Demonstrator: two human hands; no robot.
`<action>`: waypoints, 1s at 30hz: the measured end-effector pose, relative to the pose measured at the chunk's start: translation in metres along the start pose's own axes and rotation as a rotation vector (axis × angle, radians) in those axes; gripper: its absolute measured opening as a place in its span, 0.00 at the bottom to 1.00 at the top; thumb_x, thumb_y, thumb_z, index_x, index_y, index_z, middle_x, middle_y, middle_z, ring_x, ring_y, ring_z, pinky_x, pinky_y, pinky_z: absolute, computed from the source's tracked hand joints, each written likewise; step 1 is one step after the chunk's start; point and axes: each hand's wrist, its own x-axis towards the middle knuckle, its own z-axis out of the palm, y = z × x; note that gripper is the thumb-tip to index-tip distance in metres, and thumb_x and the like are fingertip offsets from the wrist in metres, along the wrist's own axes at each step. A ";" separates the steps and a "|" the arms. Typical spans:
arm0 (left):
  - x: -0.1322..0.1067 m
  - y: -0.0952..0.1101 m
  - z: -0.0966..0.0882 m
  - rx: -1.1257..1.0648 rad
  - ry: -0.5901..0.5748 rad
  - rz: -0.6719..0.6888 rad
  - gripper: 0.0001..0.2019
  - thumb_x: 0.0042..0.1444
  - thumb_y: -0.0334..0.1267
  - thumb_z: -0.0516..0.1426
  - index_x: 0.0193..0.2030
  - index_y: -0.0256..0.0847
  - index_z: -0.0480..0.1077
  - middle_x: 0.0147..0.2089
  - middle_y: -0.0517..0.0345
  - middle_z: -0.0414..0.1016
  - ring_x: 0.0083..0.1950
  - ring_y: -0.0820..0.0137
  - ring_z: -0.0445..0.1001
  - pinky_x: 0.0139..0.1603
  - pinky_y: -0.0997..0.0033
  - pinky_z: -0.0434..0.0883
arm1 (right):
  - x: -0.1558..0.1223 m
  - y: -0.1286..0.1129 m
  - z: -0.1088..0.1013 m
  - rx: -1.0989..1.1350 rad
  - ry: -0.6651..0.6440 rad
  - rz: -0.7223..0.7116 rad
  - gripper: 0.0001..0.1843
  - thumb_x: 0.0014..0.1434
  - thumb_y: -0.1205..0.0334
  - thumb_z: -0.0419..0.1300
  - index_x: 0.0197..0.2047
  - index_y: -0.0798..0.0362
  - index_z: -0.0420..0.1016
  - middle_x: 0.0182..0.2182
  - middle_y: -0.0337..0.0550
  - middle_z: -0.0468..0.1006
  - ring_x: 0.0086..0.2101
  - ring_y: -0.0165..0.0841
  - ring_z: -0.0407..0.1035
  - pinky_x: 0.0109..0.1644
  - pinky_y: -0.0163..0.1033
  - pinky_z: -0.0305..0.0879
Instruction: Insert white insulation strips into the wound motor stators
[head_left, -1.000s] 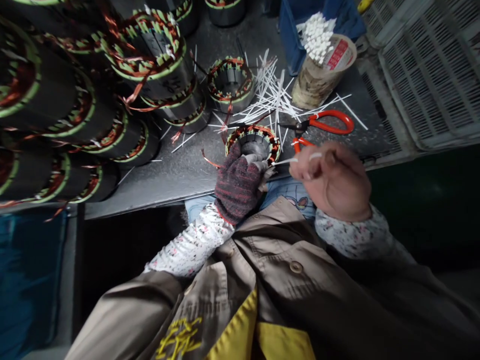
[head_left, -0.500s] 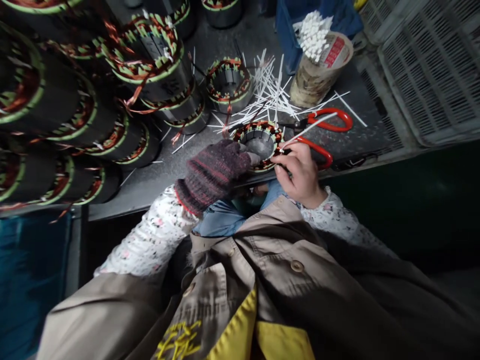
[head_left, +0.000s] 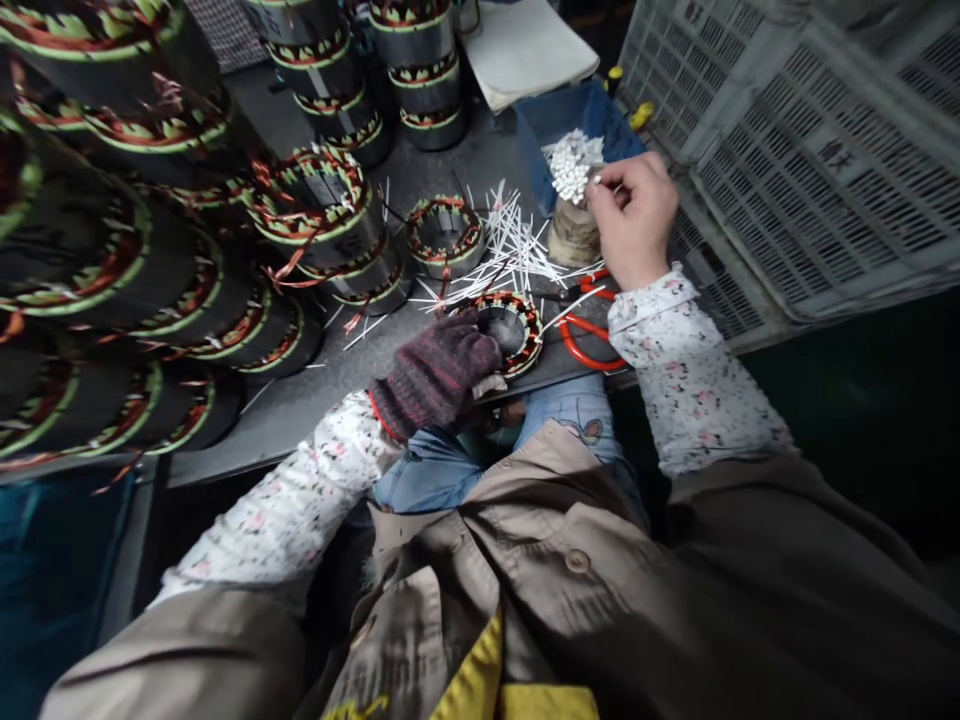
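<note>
My left hand [head_left: 435,375], in a dark knitted glove, grips the near rim of a small copper-wound motor stator [head_left: 510,330] on the steel bench. My right hand [head_left: 634,205] is bare and raised at the top of a paper-wrapped roll [head_left: 574,235]. Its fingers curl beside a bundle of white-tipped sticks [head_left: 574,165], and I cannot tell whether they pinch one. Red-handled scissors [head_left: 589,330] lie below that hand, next to the stator. A loose heap of white plastic strips [head_left: 517,245] lies just behind the stator.
Several larger wound stators [head_left: 322,215] stand in stacks across the left and back of the bench [head_left: 300,400]. A blue bin [head_left: 547,130] sits behind the roll, and a white slatted crate [head_left: 795,160] fills the right. My denim-covered knees [head_left: 427,480] are below the bench edge.
My right hand has moved up and away from the stator to the roll, and the white strip it held no longer shows in it. My left hand stays on the stator.
</note>
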 end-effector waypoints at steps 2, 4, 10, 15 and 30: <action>-0.005 0.005 0.012 0.038 0.132 -0.047 0.14 0.67 0.51 0.54 0.41 0.43 0.71 0.35 0.52 0.78 0.41 0.60 0.79 0.57 0.51 0.78 | -0.008 -0.016 -0.013 0.141 -0.011 0.039 0.12 0.64 0.52 0.65 0.35 0.49 0.72 0.35 0.37 0.77 0.31 0.25 0.72 0.36 0.35 0.69; -0.010 0.014 0.025 0.119 0.240 -0.130 0.13 0.67 0.50 0.55 0.42 0.41 0.70 0.35 0.50 0.78 0.40 0.59 0.79 0.53 0.50 0.79 | -0.029 -0.038 -0.029 0.323 -0.025 0.075 0.11 0.68 0.50 0.60 0.42 0.48 0.69 0.42 0.42 0.80 0.33 0.26 0.76 0.34 0.34 0.71; -0.015 0.035 0.045 0.209 0.364 -0.343 0.10 0.65 0.45 0.59 0.47 0.43 0.68 0.44 0.53 0.80 0.46 0.61 0.80 0.65 0.46 0.73 | -0.134 -0.091 -0.066 0.418 -0.256 -0.160 0.09 0.71 0.57 0.53 0.41 0.47 0.73 0.44 0.49 0.83 0.49 0.43 0.78 0.53 0.52 0.76; -0.013 0.037 0.048 0.141 0.392 -0.419 0.10 0.65 0.45 0.58 0.47 0.43 0.67 0.46 0.52 0.80 0.48 0.61 0.80 0.66 0.45 0.73 | -0.181 -0.098 -0.078 0.405 -0.368 -0.247 0.10 0.67 0.65 0.52 0.35 0.47 0.71 0.26 0.40 0.79 0.28 0.35 0.76 0.33 0.41 0.74; -0.012 0.039 0.044 0.099 0.427 -0.439 0.36 0.65 0.45 0.59 0.74 0.42 0.49 0.60 0.45 0.75 0.67 0.54 0.72 0.70 0.46 0.70 | -0.157 -0.102 -0.077 0.297 -0.612 0.032 0.19 0.66 0.65 0.54 0.22 0.49 0.61 0.17 0.34 0.65 0.20 0.29 0.62 0.27 0.39 0.56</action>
